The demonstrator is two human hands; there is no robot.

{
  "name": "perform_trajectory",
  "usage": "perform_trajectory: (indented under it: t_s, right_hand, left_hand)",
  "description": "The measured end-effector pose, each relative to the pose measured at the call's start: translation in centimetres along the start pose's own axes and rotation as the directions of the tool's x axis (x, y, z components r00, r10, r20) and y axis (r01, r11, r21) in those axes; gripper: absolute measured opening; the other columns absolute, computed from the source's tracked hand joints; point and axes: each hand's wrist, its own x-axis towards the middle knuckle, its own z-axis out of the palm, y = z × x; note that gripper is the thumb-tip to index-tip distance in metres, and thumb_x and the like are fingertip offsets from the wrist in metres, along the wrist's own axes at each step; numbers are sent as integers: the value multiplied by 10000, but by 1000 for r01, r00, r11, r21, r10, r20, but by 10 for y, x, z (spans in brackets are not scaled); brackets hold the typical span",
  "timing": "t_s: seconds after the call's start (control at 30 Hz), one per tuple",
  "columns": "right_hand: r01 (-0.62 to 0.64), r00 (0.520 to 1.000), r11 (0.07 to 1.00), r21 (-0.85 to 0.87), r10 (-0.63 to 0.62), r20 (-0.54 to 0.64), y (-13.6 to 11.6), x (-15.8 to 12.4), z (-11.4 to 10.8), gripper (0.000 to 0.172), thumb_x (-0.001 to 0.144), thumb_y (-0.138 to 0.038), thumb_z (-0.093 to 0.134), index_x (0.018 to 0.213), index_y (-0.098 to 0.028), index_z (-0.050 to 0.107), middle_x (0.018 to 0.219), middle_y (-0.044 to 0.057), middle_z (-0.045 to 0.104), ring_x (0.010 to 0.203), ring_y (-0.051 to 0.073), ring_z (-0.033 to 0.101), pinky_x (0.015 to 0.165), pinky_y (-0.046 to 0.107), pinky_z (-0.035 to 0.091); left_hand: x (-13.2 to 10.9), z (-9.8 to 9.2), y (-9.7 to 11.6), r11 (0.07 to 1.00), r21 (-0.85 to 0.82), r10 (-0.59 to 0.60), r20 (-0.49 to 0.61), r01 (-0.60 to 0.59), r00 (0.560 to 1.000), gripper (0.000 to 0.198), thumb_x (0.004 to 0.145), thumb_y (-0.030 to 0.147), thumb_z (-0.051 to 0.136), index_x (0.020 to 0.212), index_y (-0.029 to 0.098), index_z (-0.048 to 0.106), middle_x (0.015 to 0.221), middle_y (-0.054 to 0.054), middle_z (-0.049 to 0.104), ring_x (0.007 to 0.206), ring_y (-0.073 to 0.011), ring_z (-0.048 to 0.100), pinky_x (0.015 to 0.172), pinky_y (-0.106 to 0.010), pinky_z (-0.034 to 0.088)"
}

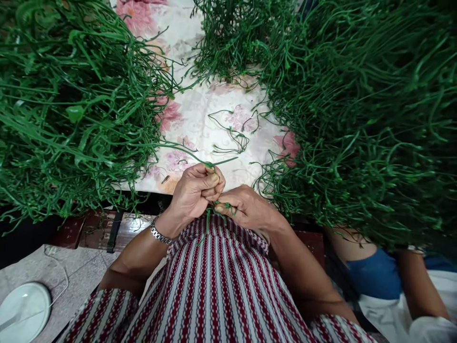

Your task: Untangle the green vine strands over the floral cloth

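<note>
My left hand point(198, 189) is closed on a thin green stem point(194, 155), which rises above its fingers toward the heap at the left, with a short piece pointing right. Close beside it, touching or nearly so, my right hand point(243, 207) pinches small green tips point(230, 208). Bits of green hang below both hands in front of the striped shirt. Past my hands, a few loose stems point(233, 136) lie on the flowered tablecloth point(203, 114). A large heap of green stems point(78, 105) stands at the left, another point(357, 119) at the right.
A smaller bunch point(228, 43) is at the far middle. At the lower left, a round white lid or dish point(25, 312) is on a speckled surface, with a thin cord by it. Another person's arm point(423, 286) and blue-clad leg point(373, 276) show at the lower right.
</note>
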Motion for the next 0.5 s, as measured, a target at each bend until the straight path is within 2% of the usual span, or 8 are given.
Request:
perform_trajectory:
  t_s: [0.13,0.2,0.27,0.37,0.43,0.5]
  right_hand:
    - [44,990,999,21,-46,135,-3,0,-1,307,859,-256,426,567,-177,370,532,-62,332,491,58,317,511,209,241]
    - [34,991,999,31,-38,130,-5,-2,-7,308,869,-262,417,574,-179,381,533,-59,348,490,61,325,507,207,250]
    - [-2,1000,1000,2,2,0,-8,-3,-15,314,887,-284,393,592,-180,412,543,-44,385,504,73,352,515,211,275]
    - [-43,977,999,7,43,-207,-13,-3,-25,319,898,-329,385,635,-174,478,596,-1,466,589,105,435,580,232,342]
    - [-121,938,987,105,148,-313,-18,-2,-23,299,903,-342,390,705,-166,529,621,4,493,595,104,455,591,233,362]
    - [-219,877,942,253,303,-372,-21,0,-15,271,905,-355,399,804,-164,563,625,-11,496,550,85,435,556,220,357]
  left_hand:
    - [3,-4,0,999,33,-22,-41,23,999,245,610,196,738,567,118,509,475,19,509,351,-2,276,363,-151,137]
    - [6,-7,-1,999,41,-6,-50,8,999,241,611,194,740,583,125,511,478,30,502,358,-6,293,361,-144,144]
    - [8,-7,0,999,52,20,-24,-18,1000,229,645,208,721,609,133,507,511,25,527,362,-9,303,359,-141,174]
    - [10,-5,5,997,25,71,13,-71,997,192,694,215,678,657,148,502,548,14,556,386,-30,351,370,-152,253]
    - [10,-1,10,992,0,126,4,-126,992,184,699,212,671,672,155,499,553,17,553,407,-40,375,384,-156,284]
    - [11,2,13,981,-13,193,-13,-193,981,181,700,213,673,680,162,500,561,21,549,419,-41,381,391,-153,285]
